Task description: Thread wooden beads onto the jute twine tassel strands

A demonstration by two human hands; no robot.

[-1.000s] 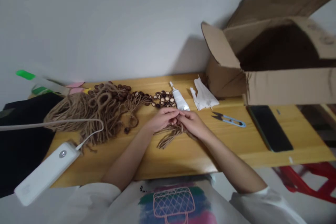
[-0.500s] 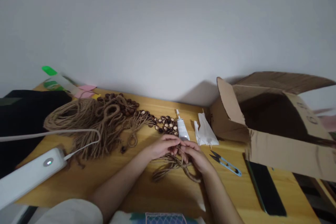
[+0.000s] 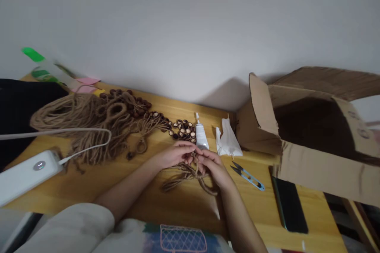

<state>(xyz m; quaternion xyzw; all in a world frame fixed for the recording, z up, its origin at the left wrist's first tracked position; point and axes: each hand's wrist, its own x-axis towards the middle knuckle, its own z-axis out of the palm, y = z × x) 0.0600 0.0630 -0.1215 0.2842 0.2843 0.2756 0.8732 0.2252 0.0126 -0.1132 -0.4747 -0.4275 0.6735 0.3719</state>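
Observation:
My left hand (image 3: 173,155) and my right hand (image 3: 212,167) meet over the wooden table (image 3: 124,189), fingertips pinched together on a small bundle of jute cord (image 3: 185,177). The cord's loose ends trail on the table below the hands. Just beyond the hands lie a cluster of brown and pale wooden beads (image 3: 182,129) and a white glue tube (image 3: 201,137).
A big heap of jute cord pieces (image 3: 92,120) covers the left of the table. A white power bank (image 3: 25,176) with a cable lies front left. White crumpled plastic (image 3: 227,142), blue thread snips (image 3: 247,176), a black phone (image 3: 287,205) and an open cardboard box (image 3: 311,134) are on the right.
The view has tilted up and shifted, showing more wall. Both hands stay pinched together on the jute cord, working it in place.

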